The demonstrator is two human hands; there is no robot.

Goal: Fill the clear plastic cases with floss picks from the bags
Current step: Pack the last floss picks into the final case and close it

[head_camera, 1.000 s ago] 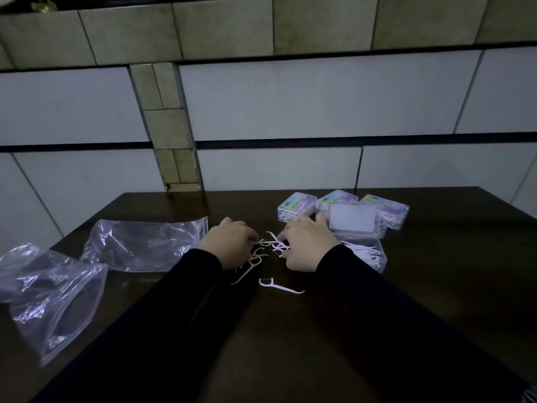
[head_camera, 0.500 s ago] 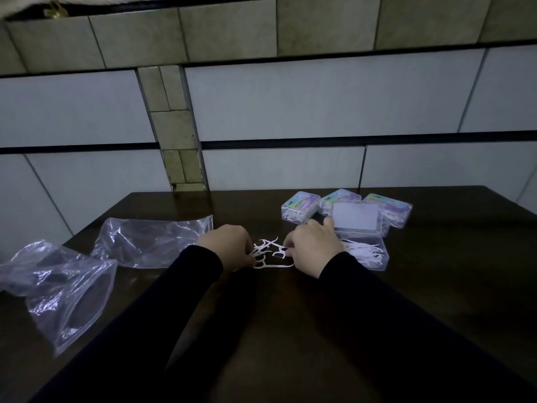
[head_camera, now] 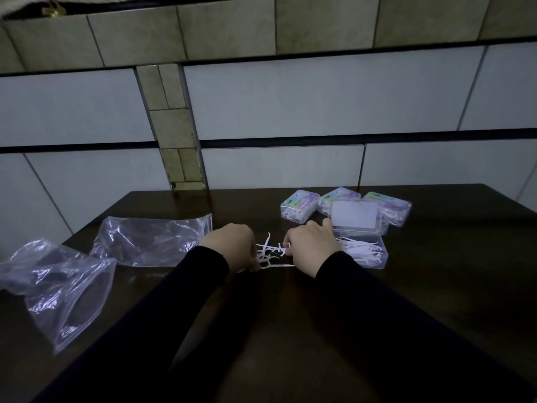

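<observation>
Right at the middle of the dark wooden table (head_camera: 436, 286), both hands sit knuckles-up on either side of a small loose heap of white floss picks (head_camera: 271, 253). The left hand (head_camera: 231, 247) has its fingers curled down onto the near edge of the heap, and the right hand (head_camera: 312, 248) curls in from the other side, fingertips pinching at a pick; how many picks either one actually holds I cannot tell, since the fingers are turned away. Just beside the right hand lies the open clear case (head_camera: 367, 253), partly filled with picks, its lid (head_camera: 356, 216) standing up behind it. Behind that, three closed cases (head_camera: 299, 205) with colourful labels sit in a row near the tiled wall (head_camera: 276, 106). Well off to the left lie two crumpled clear plastic bags (head_camera: 151, 241), one nearer the table's front corner. Dark sleeves (head_camera: 180, 301) cover both arms.
</observation>
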